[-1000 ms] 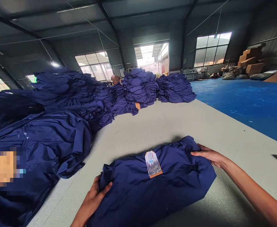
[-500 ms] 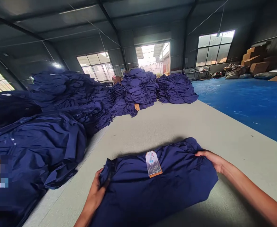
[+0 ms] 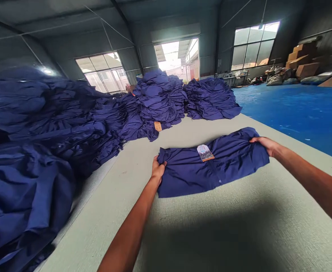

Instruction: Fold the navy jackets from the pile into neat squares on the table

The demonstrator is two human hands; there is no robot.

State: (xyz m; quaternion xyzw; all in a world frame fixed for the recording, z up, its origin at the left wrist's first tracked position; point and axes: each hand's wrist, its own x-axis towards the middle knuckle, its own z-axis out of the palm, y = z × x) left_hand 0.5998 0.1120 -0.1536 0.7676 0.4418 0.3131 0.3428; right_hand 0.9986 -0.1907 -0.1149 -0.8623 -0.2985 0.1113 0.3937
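The left hand [image 3: 158, 170] and right hand [image 3: 263, 144] have their fingers clamped on opposite ends of a tagged navy garment [image 3: 213, 164] on the bench [image 3: 211, 230]; large navy stacks [image 3: 157, 100] remain beyond the fingers.

Our body shows here as two bare, slender forearms [image 3: 128, 234], narrowing at the wrists into a left hand [image 3: 158, 170] and a right hand [image 3: 263, 144] with long, thin fingers [image 3: 255, 139].

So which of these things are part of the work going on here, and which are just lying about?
In use: left hand, right hand, navy garment, paper tag on it.

Just around: heaped navy garments, cardboard boxes, pale table.
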